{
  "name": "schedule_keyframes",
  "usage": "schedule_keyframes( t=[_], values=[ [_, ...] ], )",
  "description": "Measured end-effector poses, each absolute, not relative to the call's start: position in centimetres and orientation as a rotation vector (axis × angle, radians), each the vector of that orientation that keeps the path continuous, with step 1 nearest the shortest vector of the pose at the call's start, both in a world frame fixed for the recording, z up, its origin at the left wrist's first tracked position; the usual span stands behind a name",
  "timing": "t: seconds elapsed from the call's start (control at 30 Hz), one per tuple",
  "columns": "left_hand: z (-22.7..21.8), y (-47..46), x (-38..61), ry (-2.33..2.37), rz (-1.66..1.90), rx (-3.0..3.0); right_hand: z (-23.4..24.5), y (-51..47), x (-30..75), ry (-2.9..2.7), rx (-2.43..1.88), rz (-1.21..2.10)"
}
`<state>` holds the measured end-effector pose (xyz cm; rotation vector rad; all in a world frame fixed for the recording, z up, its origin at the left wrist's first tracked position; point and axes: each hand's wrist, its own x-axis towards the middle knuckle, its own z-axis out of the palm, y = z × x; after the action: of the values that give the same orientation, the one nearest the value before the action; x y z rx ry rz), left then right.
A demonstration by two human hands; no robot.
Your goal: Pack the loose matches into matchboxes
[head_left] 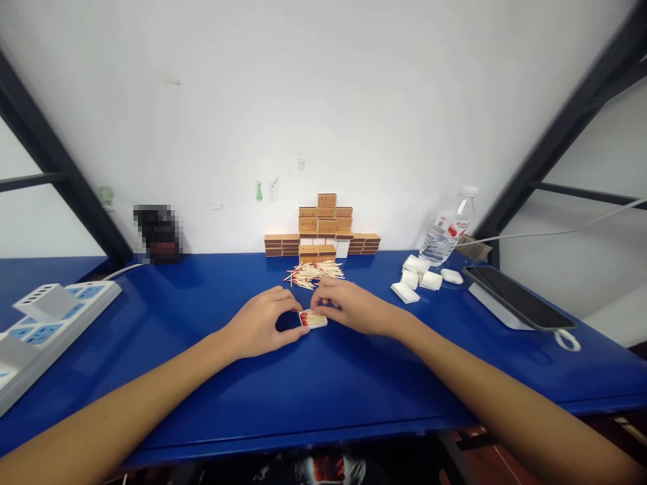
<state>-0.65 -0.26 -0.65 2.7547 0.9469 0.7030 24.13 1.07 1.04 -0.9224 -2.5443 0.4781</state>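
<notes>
A small open matchbox tray (314, 319) with red-tipped matches in it lies on the blue table (323, 384) between my hands. My left hand (263, 323) curls around the tray's left end, thumb and fingers pinching it. My right hand (348, 306) grips its right end from above with closed fingers. Just behind the hands lies a loose pile of matches (314, 271). Against the white wall stands a stack of brown matchboxes (323, 232).
Several white inner trays (417, 277) lie to the right, beside a plastic water bottle (447, 232) and a phone on a white stand (515, 303). A white power strip (45, 323) sits at the left edge. Black frame bars slant at both sides.
</notes>
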Motion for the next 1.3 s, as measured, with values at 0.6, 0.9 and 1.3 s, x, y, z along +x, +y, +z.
schedule_keyframes(
  t=[0.6,0.9,1.3],
  values=[
    [-0.6,0.2,-1.0,1.137,0.964,2.734,2.3,15.9,36.7,-1.021,-1.859,0.577],
    [-1.1,0.5,-1.0,1.296,1.059,2.607,3.8,9.1,34.5,-1.193,-1.488,0.59],
    [-1.3,0.5,-0.9,1.187,1.172,2.634,1.1,3.1,26.7,-1.807,-1.109,1.182]
  ],
)
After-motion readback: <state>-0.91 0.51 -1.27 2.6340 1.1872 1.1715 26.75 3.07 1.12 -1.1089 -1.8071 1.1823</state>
